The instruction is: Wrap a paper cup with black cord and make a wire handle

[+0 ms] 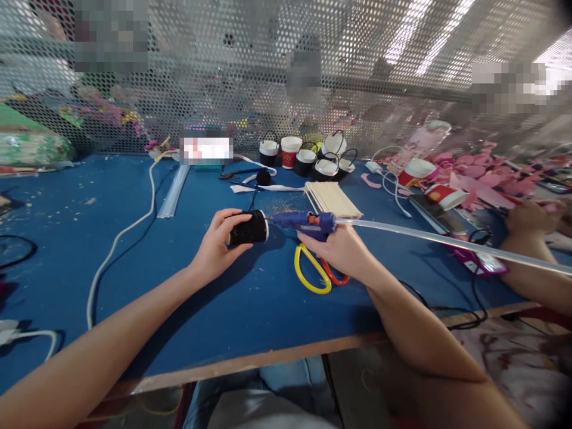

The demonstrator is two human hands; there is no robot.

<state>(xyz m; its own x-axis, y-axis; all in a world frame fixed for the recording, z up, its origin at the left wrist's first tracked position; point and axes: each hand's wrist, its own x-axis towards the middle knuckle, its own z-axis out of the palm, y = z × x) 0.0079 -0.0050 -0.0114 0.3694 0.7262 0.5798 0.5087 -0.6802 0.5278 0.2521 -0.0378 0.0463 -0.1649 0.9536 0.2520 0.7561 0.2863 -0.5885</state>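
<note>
My left hand [223, 241] is closed around a small cup wrapped in black [248, 229], tilted on its side with its white rim facing right. In my right hand [346, 250] is a blue hot glue gun [304, 221], a long clear glue stick [429, 236] trailing from its back. The gun's nozzle points left at the cup's rim; whether it touches cannot be made out. Under my right hand lie scissors with yellow and red handles [313, 271], partly hidden. Just behind the cup, a black cord runs up to a dark round ball [263, 177].
Several black-wrapped cups with wire handles [306, 162] and a red cup [291, 152] stand at the back. Pale wooden sticks [337, 199] lie before them. A white cable [134, 226] crosses the left side. At right are pink cut-outs [485, 179] and another person's arm [531, 256].
</note>
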